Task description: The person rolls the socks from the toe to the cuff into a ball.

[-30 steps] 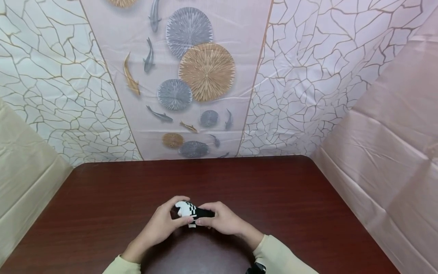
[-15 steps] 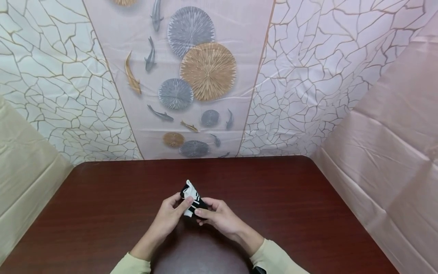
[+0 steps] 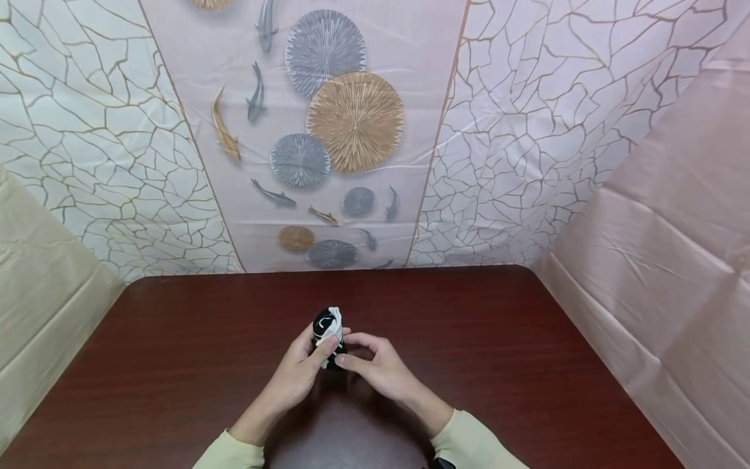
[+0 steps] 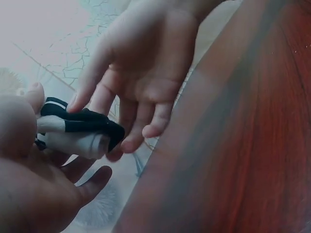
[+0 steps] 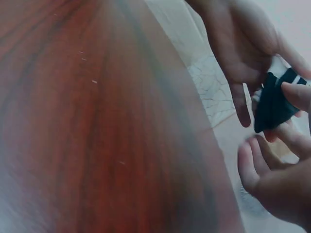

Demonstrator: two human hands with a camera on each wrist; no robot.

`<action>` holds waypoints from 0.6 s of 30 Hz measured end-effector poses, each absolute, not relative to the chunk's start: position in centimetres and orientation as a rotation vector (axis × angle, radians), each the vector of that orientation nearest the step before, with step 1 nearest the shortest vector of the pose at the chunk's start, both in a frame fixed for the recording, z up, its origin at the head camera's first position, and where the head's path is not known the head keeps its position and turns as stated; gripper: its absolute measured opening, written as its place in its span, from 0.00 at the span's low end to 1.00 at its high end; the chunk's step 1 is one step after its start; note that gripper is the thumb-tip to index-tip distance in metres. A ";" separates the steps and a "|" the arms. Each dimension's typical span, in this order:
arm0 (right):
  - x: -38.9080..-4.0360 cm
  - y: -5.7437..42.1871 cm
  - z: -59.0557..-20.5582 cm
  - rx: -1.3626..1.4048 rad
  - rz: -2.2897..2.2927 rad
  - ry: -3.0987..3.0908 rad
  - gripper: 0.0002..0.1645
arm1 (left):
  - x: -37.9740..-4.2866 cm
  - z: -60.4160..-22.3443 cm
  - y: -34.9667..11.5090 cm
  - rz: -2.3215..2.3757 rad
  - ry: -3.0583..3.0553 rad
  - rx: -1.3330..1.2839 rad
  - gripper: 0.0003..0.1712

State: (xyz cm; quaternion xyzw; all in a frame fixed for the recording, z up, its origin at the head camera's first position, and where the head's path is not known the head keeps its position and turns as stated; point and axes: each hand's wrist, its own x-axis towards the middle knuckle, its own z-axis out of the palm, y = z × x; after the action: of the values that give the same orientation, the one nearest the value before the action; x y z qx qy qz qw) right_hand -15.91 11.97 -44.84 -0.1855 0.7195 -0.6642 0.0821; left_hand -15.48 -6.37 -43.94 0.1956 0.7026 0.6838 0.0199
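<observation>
A rolled black-and-white sock is held upright between both hands above the table, its coiled end facing the head camera. My left hand grips it from the left, thumb across the white part. From the right, my right hand pinches the lower black part between thumb and forefinger. In the left wrist view, folded black and white layers of the sock show between the two hands. The right wrist view shows the dark end of the sock under the right thumb, with the other right fingers curled loosely below.
The dark red-brown wooden table spreads around the hands. Behind it hangs a patterned cloth with fish and round motifs. Plain pale cloth slopes along the right side, and similar cloth along the left.
The sock has turned from lying sideways to upright, its white end swinging up and its coiled end coming into view. Both hands have shifted slightly, still holding it.
</observation>
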 end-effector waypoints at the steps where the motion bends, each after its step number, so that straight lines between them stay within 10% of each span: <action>1: -16.0 12.1 -44.6 -0.556 -1.972 2.238 0.18 | -15.5 -43.8 -6.3 2.121 2.198 0.621 0.23; 18: -17.3 12.9 -41.3 -0.664 -2.104 2.330 0.07 | -15.0 -43.3 -6.2 1.832 2.328 0.629 0.22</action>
State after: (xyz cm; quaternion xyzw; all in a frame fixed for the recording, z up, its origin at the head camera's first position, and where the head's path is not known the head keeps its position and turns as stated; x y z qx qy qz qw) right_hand -17.31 12.93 -41.33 -0.2067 0.7257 -0.6553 -0.0337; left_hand -14.99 -6.21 -43.35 0.2072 0.7675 0.6040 0.0566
